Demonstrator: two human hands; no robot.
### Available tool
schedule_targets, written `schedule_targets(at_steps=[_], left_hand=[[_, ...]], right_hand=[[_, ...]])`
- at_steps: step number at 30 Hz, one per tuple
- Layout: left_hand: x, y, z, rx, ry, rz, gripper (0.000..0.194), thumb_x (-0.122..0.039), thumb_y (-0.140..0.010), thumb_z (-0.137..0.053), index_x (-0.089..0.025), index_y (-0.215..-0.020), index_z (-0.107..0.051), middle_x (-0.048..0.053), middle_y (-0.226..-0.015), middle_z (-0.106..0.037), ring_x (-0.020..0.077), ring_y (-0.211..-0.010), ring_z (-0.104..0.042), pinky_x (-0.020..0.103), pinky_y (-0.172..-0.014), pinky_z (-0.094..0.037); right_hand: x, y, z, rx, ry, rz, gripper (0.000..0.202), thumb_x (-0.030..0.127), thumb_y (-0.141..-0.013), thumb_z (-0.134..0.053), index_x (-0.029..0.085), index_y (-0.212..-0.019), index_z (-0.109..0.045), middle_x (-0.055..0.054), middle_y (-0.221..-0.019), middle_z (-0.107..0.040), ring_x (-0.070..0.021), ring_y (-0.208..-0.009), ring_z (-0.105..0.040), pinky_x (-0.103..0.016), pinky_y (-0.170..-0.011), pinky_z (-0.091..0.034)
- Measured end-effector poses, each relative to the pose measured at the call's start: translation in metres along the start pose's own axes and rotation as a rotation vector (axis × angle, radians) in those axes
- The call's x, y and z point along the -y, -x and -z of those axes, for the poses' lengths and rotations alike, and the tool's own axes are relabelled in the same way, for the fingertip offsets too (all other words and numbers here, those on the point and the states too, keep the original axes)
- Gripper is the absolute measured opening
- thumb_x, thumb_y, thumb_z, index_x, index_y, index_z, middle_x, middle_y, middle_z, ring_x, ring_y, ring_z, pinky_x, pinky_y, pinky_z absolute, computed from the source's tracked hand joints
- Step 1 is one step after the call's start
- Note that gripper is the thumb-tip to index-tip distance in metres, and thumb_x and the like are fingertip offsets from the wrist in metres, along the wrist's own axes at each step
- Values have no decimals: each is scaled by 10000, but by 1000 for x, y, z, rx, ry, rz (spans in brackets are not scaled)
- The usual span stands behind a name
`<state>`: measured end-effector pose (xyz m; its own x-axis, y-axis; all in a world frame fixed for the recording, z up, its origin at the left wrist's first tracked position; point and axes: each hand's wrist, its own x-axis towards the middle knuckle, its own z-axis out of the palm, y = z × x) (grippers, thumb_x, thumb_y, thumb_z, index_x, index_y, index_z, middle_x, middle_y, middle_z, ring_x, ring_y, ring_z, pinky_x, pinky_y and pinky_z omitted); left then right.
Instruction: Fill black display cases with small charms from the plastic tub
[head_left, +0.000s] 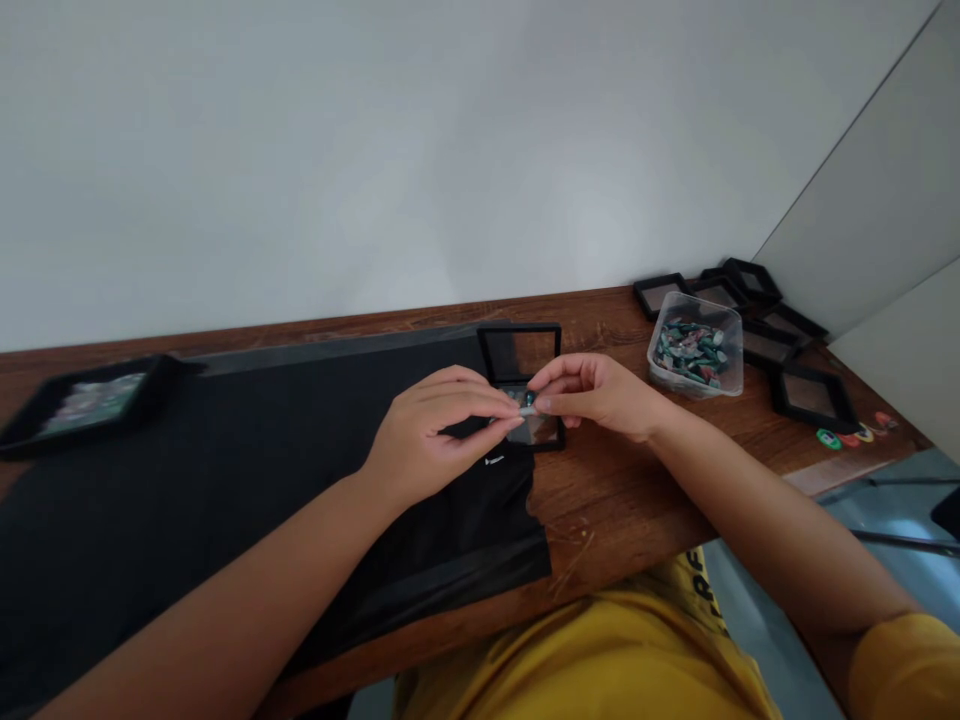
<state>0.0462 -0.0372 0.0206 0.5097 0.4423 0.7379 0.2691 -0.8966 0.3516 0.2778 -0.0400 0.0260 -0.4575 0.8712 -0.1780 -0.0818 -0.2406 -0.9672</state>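
Fingertips of both hands meet over an open black hinged display frame (523, 328) with clear panes, which lies at the right end of a black cloth. Between them is a small item (529, 408) with a pale strip and a dark glossy part; its exact kind is too small to make out. My left hand (439, 430) pinches it from the left, thumb and fingers closed. From the right, my right hand (600, 395) pinches its other side, fingers curled. The fingers cover much of the frame's lower half. A small white scrap (493, 461) lies on the cloth just below.
A clear plastic tub (735, 372) of small dark green wrapped pieces stands to the right. Several black frames (816, 395) lie around it, with small colourful pieces (829, 438) near the table's edge. A filled black frame (90, 405) rests on the black cloth (262, 450) at left.
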Motion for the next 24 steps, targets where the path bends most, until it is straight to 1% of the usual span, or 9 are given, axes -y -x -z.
schedule_targets(at_steps=[4,7,13,19,24], left_hand=[[2,-1,-1,-24,22,-46,67,-167,-905,-787,-225,-914,-756,-3,-886,-825,160,-799,-761,310,-762,-626],[3,1,-2,-26,31,-50,80,-145,-907,-781,-220,-913,-752,2,-894,-826,159,-815,-762,308,-775,-625],[3,2,-2,-31,43,-42,98,-138,-906,-781,-225,-899,-740,-11,-857,-815,152,-793,-754,305,-765,-620],[3,1,-1,-25,29,-56,93,-147,-920,-767,-222,-879,-731,-11,-854,-816,150,-790,-756,299,-761,-617],[2,0,1,-10,11,-82,95,-151,-925,-759,-223,-872,-726,-17,-841,-815,146,-777,-759,294,-753,-621]], right_hand=[[0,1,-1,36,-1,25,336,249,-680,-922,166,-936,-721,20,-777,-754,-53,-573,-593,-159,-515,-454],[0,1,-1,44,-2,40,338,244,-679,-922,168,-941,-723,17,-794,-753,-63,-610,-618,-157,-522,-463],[-2,1,-2,82,-3,30,336,211,-682,-914,176,-954,-720,5,-826,-767,-85,-675,-665,-157,-533,-478],[-1,3,-5,98,-28,38,301,149,-691,-884,171,-944,-722,15,-811,-769,-72,-671,-668,-149,-539,-478],[-2,3,-5,106,-22,46,316,153,-690,-891,170,-953,-716,12,-825,-772,-79,-690,-682,-154,-546,-487]])
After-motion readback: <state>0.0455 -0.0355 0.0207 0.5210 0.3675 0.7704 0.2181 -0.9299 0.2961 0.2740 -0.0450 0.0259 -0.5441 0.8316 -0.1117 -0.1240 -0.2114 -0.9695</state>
